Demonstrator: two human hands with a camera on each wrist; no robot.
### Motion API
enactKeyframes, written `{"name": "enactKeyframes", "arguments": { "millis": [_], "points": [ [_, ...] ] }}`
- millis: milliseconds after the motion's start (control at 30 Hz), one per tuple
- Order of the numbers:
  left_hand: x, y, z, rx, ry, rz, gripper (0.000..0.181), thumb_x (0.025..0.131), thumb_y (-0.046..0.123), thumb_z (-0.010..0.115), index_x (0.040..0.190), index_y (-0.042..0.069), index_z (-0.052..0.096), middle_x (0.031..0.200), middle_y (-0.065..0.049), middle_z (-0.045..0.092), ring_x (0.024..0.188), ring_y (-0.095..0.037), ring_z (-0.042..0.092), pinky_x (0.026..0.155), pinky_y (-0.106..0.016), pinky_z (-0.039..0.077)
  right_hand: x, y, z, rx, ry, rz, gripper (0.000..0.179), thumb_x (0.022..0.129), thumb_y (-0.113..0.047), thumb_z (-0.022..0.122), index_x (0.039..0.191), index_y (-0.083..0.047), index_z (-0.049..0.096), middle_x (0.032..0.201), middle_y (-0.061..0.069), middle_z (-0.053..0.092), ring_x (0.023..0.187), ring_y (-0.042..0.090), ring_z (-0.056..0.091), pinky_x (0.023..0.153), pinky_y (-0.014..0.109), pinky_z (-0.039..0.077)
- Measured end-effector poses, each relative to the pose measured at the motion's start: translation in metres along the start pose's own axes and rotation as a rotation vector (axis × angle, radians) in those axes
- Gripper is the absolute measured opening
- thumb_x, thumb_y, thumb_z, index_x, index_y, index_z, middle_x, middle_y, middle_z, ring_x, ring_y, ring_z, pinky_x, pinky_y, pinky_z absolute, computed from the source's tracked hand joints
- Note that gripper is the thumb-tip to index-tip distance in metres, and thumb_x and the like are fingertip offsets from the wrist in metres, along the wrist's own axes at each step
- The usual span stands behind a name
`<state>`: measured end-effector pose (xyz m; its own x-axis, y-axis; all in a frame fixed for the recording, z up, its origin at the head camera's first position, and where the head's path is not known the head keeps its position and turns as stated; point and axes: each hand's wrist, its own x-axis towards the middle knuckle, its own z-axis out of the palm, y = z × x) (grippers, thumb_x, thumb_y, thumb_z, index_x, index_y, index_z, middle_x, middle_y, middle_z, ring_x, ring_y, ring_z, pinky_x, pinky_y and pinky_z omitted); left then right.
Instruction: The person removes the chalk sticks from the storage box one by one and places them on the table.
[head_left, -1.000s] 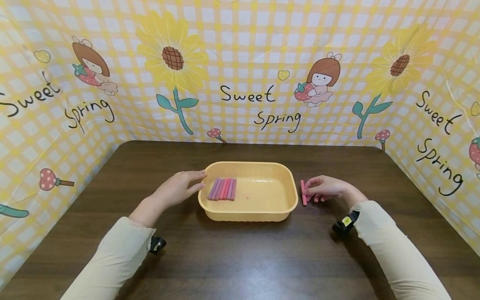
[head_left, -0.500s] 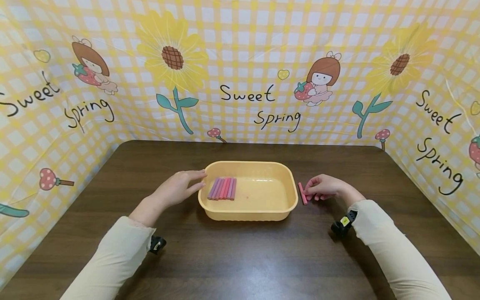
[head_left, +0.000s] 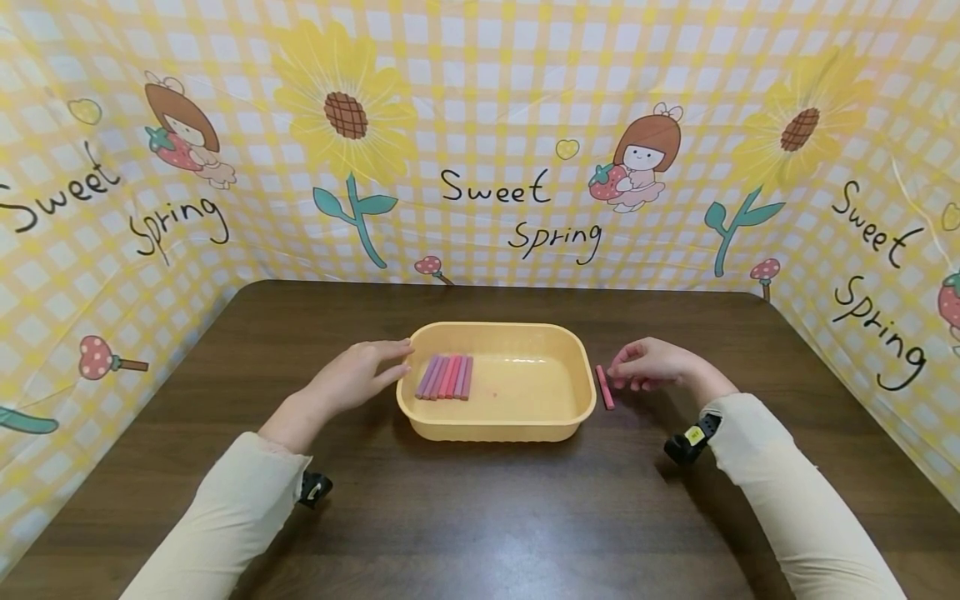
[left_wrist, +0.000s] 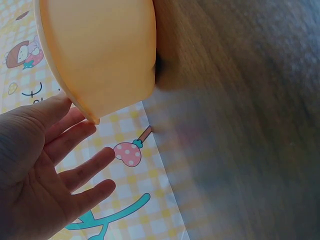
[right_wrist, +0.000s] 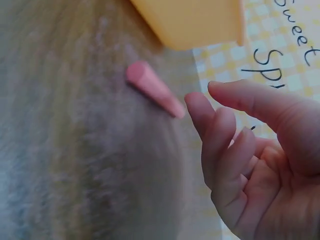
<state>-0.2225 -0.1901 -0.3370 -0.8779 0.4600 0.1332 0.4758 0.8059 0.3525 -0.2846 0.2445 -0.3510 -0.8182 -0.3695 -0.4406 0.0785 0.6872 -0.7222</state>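
My left hand (head_left: 360,375) rests its extended fingers on the left rim of a yellow plastic tub (head_left: 495,433). In the left wrist view, the thumb and nearest fingers (left_wrist: 75,135) meet the rim while the others spread free. Inside the tub, at its left, several pink and purple chalk sticks (head_left: 444,379) lie side by side in a row. A single pink chalk stick (head_left: 605,387) lies on the table just outside the tub's right wall. My right hand (head_left: 652,364) is just right of it, fingers loosely bent and holding nothing; a gap separates fingertips and chalk (right_wrist: 155,90) in the right wrist view.
A brown wood-look table (head_left: 465,517) carries the tub. Yellow checked fabric (head_left: 495,100) printed with flowers surrounds its back and sides. A tiny pink speck (head_left: 494,395) is on the tub floor. A dark wrist camera (head_left: 690,442) sits below the right cuff.
The pink chalk stick outside the tub has turned slightly, its far end nearer the tub wall. My right hand has let it go and lifted slightly away. My left hand has stayed put.
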Motion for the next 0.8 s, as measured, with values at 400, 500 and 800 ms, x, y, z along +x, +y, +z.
{"name": "enactKeyframes", "arguments": {
  "millis": [400, 500, 800],
  "points": [
    [0.001, 0.001, -0.001, 0.002, -0.004, -0.006, 0.041, 0.093, 0.017, 0.056, 0.129, -0.003, 0.053, 0.133, -0.019, 0.054, 0.124, -0.036, 0.051, 0.105, -0.051, 0.040, -0.009, -0.028, -0.012, -0.020, 0.017, -0.035, 0.040, 0.091, -0.030, 0.059, 0.113, 0.004, 0.053, 0.081, -0.002, 0.066, 0.063, 0.006, 0.054, 0.056, 0.019, 0.048],
    [0.000, 0.001, -0.001, 0.004, -0.006, -0.002, 0.041, 0.093, 0.017, 0.056, 0.129, -0.003, 0.053, 0.133, -0.019, 0.054, 0.124, -0.036, 0.051, 0.105, -0.051, 0.041, -0.011, -0.036, -0.013, -0.026, 0.022, -0.048, 0.042, 0.091, -0.031, 0.059, 0.113, 0.004, 0.054, 0.081, -0.002, 0.067, 0.065, 0.007, 0.055, 0.060, 0.021, 0.050],
    [0.000, 0.002, -0.001, 0.001, -0.007, -0.002, 0.041, 0.093, 0.016, 0.056, 0.129, -0.003, 0.053, 0.133, -0.020, 0.054, 0.124, -0.036, 0.051, 0.104, -0.051, 0.041, -0.015, -0.060, -0.013, -0.053, 0.026, -0.099, 0.042, 0.091, -0.032, 0.060, 0.113, 0.003, 0.054, 0.086, 0.002, 0.067, 0.068, 0.008, 0.056, 0.060, 0.021, 0.051]
  ]
}}
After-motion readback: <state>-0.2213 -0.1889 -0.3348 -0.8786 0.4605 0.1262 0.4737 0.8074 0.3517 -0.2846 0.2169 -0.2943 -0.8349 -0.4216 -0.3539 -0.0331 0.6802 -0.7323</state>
